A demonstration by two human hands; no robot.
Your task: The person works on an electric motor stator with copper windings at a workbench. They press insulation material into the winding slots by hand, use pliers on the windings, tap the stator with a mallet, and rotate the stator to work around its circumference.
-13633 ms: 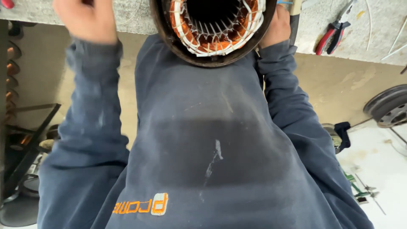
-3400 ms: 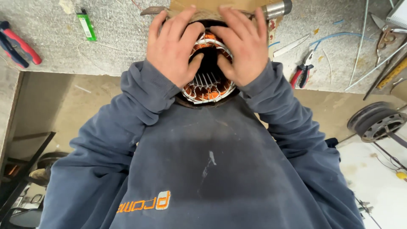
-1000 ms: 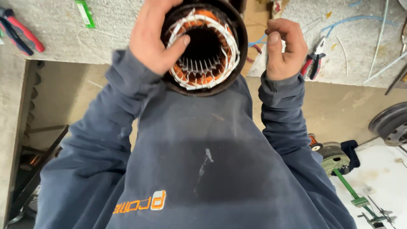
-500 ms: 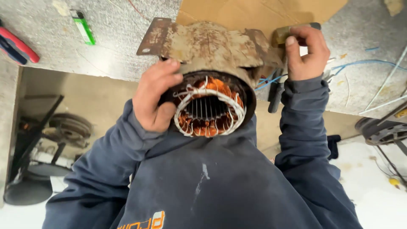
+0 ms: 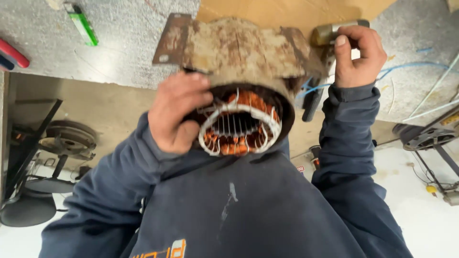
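Stator housing [image 5: 239, 52], rusty and wound with copper coils, now sits tipped at the counter [image 5: 119, 52] edge with its open mouth toward my chest; half a second back it stood a little farther off. My left hand [image 5: 178, 114] has kept its grip clamped on the rim left of the opening, thumb by the white lacing. My right hand [image 5: 357, 55] has risen right of the housing and is closed round a hammer [image 5: 334, 31]. I judge the housing is braced for striking. A green lighter [image 5: 82, 24] lies far left of the housing.
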